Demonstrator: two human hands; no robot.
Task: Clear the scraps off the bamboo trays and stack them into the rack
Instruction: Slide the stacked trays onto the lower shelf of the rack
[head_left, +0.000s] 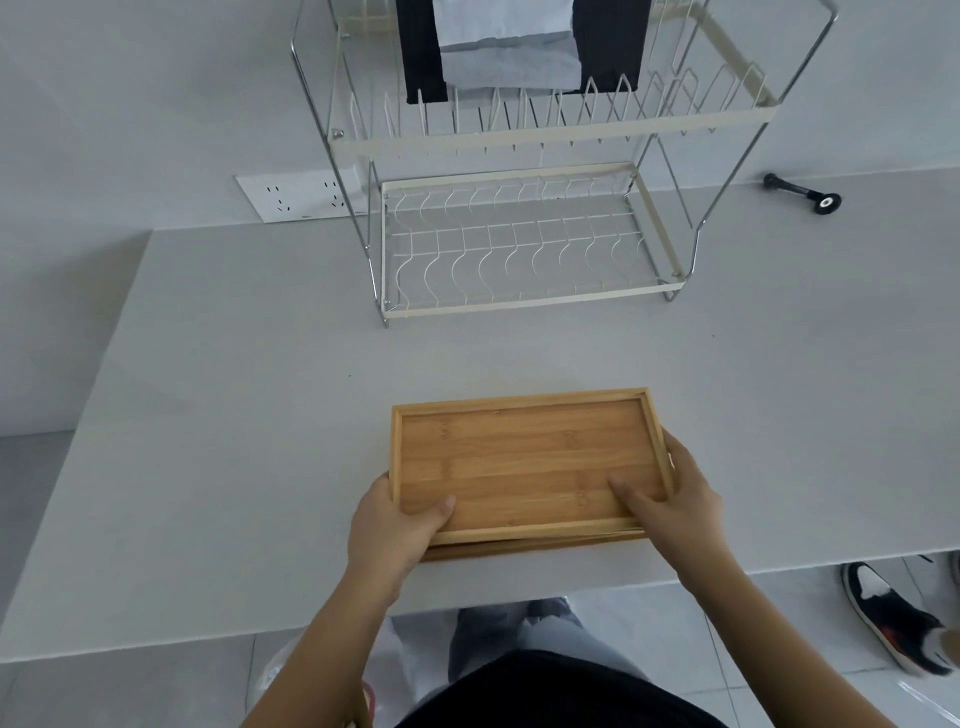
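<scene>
Rectangular bamboo trays, scrap-free, stacked; left hand and right hand fingers clasp them. Next: carry to two-tier wire rack at 12 o'clock.

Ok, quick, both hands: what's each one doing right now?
Left hand: closed on the near-left corner of the top bamboo tray.
Right hand: closed on the tray's near-right corner.
</scene>
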